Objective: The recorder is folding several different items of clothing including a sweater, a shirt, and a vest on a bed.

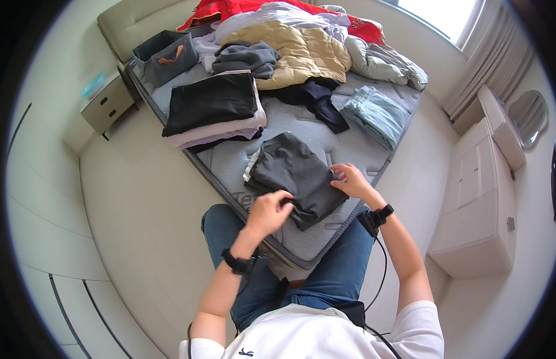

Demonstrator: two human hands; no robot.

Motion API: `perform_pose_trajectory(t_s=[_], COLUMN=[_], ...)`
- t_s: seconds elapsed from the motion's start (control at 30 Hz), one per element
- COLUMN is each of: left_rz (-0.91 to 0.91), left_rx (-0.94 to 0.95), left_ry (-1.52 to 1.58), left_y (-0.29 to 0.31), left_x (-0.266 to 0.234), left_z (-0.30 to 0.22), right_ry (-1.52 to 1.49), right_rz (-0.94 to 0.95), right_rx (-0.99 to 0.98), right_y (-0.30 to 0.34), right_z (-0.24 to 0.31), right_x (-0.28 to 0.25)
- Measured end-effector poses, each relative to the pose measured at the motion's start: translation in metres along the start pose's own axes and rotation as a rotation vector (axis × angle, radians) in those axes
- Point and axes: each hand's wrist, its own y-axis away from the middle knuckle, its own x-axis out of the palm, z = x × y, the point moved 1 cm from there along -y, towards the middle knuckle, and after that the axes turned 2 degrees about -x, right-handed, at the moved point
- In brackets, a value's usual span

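Observation:
A folded dark grey garment [299,173] lies near the front corner of the bare mattress, with a white ruffled edge [249,166] showing on its left side. Close to the garment's near left edge is my left hand [269,213], its fingers loosely bent and the thumb apart from them. At the right edge of the same garment, my right hand [351,182] touches the cloth with curved fingers and a gap to the thumb. Neither hand visibly grips the fabric. Each wrist wears a black strapped device.
On the grey mattress [230,164] sit a folded clothes stack [212,102], light blue jeans [377,115], a black garment [320,102], a tan puffer jacket [290,51], a grey fabric bin [164,60] and heaped bedding. A nightstand [107,105] stands left, a pale cabinet [469,197] right.

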Motion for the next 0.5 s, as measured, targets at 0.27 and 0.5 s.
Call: perform_pose_trajectory(t_s=[0.27,0.5], left_rz=[-0.086,0.036], left_rx=[0.243,0.396], left_ry=[-0.353,-0.549], left_y=[-0.043,-0.066], left_x=[-0.061,-0.057], left_z=[0.039,0.041], right_ry=[0.115,0.406], right_rz=[0.103,-0.016], right_rx=[-0.455,-0.548], right_y=[0.058,0.060], right_z=[0.072,0.070], right_x=[-0.002,0.026])
